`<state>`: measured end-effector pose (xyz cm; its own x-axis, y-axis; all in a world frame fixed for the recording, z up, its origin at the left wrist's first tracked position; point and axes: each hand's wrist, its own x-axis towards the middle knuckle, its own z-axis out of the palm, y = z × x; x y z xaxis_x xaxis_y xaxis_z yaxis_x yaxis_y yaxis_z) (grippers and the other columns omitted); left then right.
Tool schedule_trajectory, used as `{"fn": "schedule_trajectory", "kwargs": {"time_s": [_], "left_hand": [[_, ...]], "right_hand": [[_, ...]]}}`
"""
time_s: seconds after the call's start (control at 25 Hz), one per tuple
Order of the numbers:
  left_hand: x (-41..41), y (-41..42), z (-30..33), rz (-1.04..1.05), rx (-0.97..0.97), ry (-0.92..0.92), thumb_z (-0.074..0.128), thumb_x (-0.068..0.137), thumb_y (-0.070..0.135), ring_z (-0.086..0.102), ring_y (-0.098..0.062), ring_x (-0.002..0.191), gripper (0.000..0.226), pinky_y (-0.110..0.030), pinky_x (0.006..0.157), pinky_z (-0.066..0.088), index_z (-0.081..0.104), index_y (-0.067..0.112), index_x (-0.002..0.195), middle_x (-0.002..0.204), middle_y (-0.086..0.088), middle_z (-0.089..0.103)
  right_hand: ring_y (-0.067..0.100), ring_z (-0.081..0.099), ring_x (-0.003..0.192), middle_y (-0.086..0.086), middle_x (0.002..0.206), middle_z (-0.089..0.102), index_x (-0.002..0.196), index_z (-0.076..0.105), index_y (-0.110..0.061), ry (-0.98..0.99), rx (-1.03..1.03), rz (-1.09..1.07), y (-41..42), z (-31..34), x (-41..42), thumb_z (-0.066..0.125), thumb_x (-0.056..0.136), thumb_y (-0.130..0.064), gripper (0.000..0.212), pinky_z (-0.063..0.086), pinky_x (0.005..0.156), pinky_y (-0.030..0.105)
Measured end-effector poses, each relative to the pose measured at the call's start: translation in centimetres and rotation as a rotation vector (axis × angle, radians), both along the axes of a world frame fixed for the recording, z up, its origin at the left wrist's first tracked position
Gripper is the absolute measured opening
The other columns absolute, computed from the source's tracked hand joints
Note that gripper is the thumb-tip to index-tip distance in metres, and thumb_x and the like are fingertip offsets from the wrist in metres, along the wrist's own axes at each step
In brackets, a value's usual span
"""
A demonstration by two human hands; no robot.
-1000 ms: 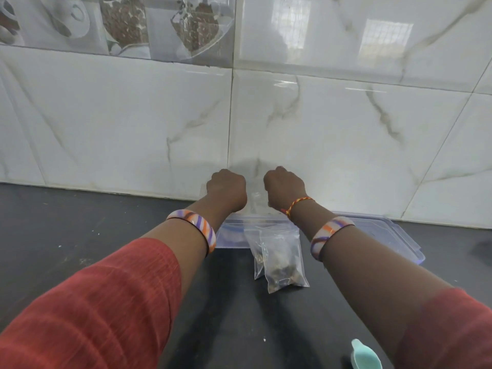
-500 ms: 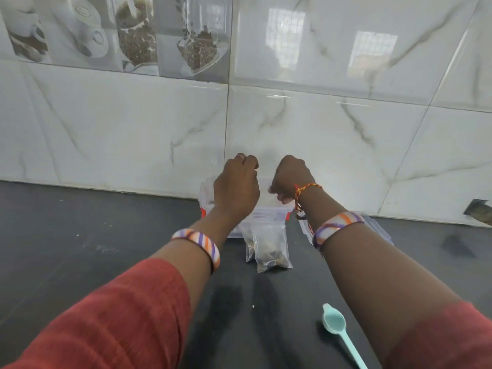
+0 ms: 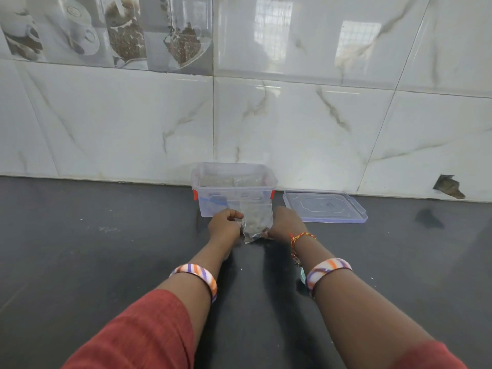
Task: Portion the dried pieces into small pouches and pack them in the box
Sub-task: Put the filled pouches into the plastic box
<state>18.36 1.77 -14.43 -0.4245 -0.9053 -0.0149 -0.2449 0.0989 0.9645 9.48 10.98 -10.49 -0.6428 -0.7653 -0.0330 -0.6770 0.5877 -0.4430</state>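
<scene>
Big glossy marble-look tile wall (image 3: 292, 123) fills the back, with a strip of printed tiles (image 3: 106, 30) up top left showing cups and jars of coffee beans, no words on them that I can read. Below that is the dark worktop (image 3: 93, 262), a bit dusty with pale specks. Sitting on it right against the wall is the clear plastic box (image 3: 213, 182) with red clips on its sides, open, and there's something see-through with brownish stuff already inside, too hazy to say exactly what. Its clear lid (image 3: 324, 206) lies flat on the worktop just to the right of it; there's an embossed mark in the middle but it's too small to make out. Both arms reach forward in red sleeves, each with a striped orange, purple and white bangle, and the right wrist also has an orange thread. In front of the box, the left hand (image 3: 225, 226) has its fingers curled, pinching the left edge of a small clear pouch (image 3: 257, 222) with dried brown pieces at the bottom, and the right hand (image 3: 286, 222) grips the pouch's right side. The pouch stands upright between them, its bottom on the worktop.
</scene>
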Motion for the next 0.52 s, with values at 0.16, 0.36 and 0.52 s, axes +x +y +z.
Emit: {"fn": "schedule_trajectory", "kwargs": {"time_s": [0.16,0.36,0.52], "left_hand": [[0.6,-0.2,0.3,-0.060,-0.025,0.017,0.052,0.083,-0.007,0.059,-0.025,0.108,0.031,-0.028,0.097,0.047,0.069,0.002,0.108,0.115,-0.013,0.066],[1.6,0.0,3.2,0.055,-0.413,0.081,0.064,0.084,0.009,0.066,-0.019,0.086,0.016,-0.015,0.074,0.042,0.073,0.003,0.095,0.097,-0.011,0.073],[1.6,-2.1,7.8,0.152,-0.520,0.195,0.060,0.082,0.005,0.060,-0.016,0.082,0.022,-0.016,0.075,0.040,0.069,0.004,0.101,0.104,-0.009,0.068]], "right_hand": [[0.030,0.055,0.096,0.015,0.105,0.059,0.104,0.054,-0.004,-0.096,-0.134,-0.075,-0.2,-1.0,-0.7,0.068,0.081,-0.018,0.031,0.045,0.080,0.034],[0.023,0.056,0.070,0.003,0.063,0.050,0.073,0.047,-0.023,-0.227,-0.480,-0.063,0.3,0.8,-2.3,0.068,0.071,0.007,0.036,0.055,0.073,0.040],[0.008,0.058,0.043,0.009,0.058,0.055,0.068,0.050,-0.018,-0.283,-0.711,-0.044,-0.9,4.5,-3.9,0.056,0.079,0.012,0.032,0.053,0.047,0.019]]}}
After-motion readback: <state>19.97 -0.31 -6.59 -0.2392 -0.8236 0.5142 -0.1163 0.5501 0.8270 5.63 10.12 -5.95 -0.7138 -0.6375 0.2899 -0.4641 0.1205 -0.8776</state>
